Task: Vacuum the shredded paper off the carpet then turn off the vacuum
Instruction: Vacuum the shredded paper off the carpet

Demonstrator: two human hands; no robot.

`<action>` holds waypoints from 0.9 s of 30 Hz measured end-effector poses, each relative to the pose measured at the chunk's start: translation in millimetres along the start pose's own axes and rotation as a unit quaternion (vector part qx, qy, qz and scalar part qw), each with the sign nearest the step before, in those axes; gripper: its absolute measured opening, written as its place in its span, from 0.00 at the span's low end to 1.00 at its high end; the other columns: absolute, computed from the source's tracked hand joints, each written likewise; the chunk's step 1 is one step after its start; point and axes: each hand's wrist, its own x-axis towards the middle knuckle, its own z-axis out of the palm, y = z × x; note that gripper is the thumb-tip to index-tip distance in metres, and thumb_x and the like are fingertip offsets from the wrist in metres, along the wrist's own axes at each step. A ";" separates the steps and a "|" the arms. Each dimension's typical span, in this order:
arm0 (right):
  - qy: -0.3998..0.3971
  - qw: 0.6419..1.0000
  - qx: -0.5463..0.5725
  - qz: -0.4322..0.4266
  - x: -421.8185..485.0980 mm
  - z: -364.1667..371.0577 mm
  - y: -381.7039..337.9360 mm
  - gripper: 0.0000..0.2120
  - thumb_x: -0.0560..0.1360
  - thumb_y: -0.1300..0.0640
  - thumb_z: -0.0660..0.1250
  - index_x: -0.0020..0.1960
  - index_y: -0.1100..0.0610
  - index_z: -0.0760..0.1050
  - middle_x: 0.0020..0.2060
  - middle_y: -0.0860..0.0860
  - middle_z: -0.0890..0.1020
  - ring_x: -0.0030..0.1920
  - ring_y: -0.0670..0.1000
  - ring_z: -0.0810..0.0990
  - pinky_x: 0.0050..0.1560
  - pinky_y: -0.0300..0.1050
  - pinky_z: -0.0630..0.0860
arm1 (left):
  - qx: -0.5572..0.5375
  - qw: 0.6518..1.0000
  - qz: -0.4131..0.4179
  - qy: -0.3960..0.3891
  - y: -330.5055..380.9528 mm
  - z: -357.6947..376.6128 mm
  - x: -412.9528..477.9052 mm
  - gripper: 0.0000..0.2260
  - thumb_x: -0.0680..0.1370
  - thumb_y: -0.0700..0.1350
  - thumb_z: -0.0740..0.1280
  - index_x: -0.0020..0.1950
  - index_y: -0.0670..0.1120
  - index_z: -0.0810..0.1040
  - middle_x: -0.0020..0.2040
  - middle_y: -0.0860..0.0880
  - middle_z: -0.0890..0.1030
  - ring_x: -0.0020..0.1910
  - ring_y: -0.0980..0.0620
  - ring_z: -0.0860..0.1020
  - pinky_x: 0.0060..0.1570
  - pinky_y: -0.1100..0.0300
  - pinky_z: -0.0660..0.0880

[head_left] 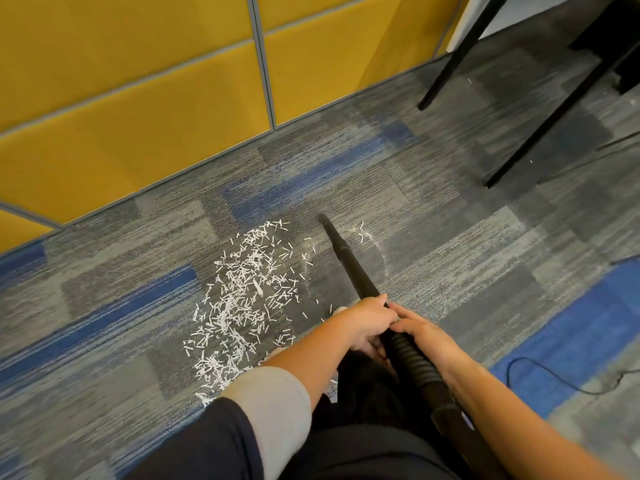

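A patch of white shredded paper (240, 299) lies scattered on the grey and blue carpet (433, 258), left of centre. A few stray shreds (363, 233) lie to the right of the nozzle tip. The black vacuum wand (348, 261) slants from my hands up to its tip on the carpet, just right of the paper patch. My left hand (367, 322) grips the wand from the left. My right hand (420, 329) holds it just behind, where the ribbed black hose (414, 356) starts. The vacuum body is hidden below the frame.
A yellow padded partition (138, 109) runs along the far edge of the carpet. Two black table legs (450, 60) stand at the upper right. A thin black cable (554, 372) loops over the blue carpet tile at the right. My dark-clothed lap fills the bottom.
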 end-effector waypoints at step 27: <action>-0.122 0.972 -0.196 0.037 -6.6 -121.1 -24.1 0.25 0.77 0.67 0.56 0.71 0.50 0.65 0.41 0.62 0.79 0.27 0.55 0.79 0.24 0.45 0.77 | -0.139 0.985 0.031 0.093 11.1 110.5 28.5 0.28 0.81 0.40 0.55 0.78 0.54 0.49 0.46 0.42 0.73 0.32 0.49 0.74 0.35 0.50 0.78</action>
